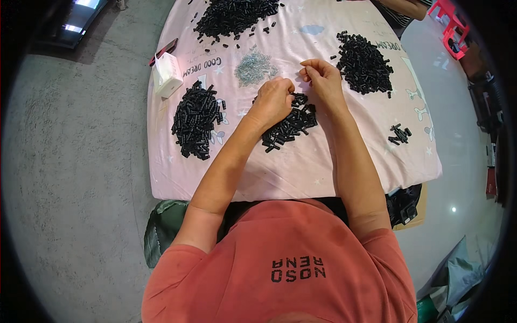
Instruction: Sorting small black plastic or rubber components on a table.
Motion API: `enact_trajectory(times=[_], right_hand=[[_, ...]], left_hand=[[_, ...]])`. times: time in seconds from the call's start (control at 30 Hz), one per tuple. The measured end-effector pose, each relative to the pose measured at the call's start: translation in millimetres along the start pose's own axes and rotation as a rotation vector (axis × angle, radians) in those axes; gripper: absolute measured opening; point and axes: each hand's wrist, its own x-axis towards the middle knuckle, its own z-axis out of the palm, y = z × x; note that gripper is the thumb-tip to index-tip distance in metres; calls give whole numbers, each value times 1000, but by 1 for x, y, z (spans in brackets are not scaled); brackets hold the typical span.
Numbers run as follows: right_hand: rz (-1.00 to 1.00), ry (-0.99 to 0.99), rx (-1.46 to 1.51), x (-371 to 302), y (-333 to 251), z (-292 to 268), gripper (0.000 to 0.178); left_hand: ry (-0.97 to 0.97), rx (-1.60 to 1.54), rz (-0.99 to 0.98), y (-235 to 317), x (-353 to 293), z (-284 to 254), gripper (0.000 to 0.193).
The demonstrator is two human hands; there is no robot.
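My left hand [273, 101] is closed, its fingers curled over the far edge of a pile of small black cylindrical pieces [288, 129]. What its fingertips hold is hidden from above. To its right, a little apart, my right hand [325, 82] has thumb and forefinger drawn together in a pinch; anything between them is too small to name. Just beyond my left hand lies a heap of tiny, shiny, clear or silvery parts [253, 65].
More black pieces form a left heap [196, 121], a far heap [234, 16] and a right heap [365, 64]. A small cluster [399, 134] lies near right. A white tissue box [168, 75] stands at the left edge of the pink cloth-covered table [318, 180]. Another person's arm [406, 7] shows far right.
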Motion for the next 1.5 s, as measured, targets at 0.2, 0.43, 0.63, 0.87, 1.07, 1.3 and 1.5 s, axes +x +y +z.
enact_trajectory(times=[0.2,0.43,0.63,0.87,1.07,1.3,1.5], right_hand=[[-115,-81,-290,0,13,3,14],[-84,-221,-409,-5,10,5,13],[-78,-119,-297,-1,12,-1,12],[-135,-291,-720,-19,-23,4,16],[-363,-285,-891,-26,-8,14,18],[-433,-224,-955,-30,0,22,16],[-433,-208,-944,-29,0,24,14]], left_hand=[[96,-50,-23,-7,-5,0,13],[262,-152,-44,-6,-6,-7,10],[321,-147,-91,-20,-4,-15,9],[300,-171,-140,-22,-13,-18,8],[260,-167,-148,-23,-15,-14,8],[193,-73,-165,-30,-19,-10,8],[194,-95,-170,-27,-19,-9,8]])
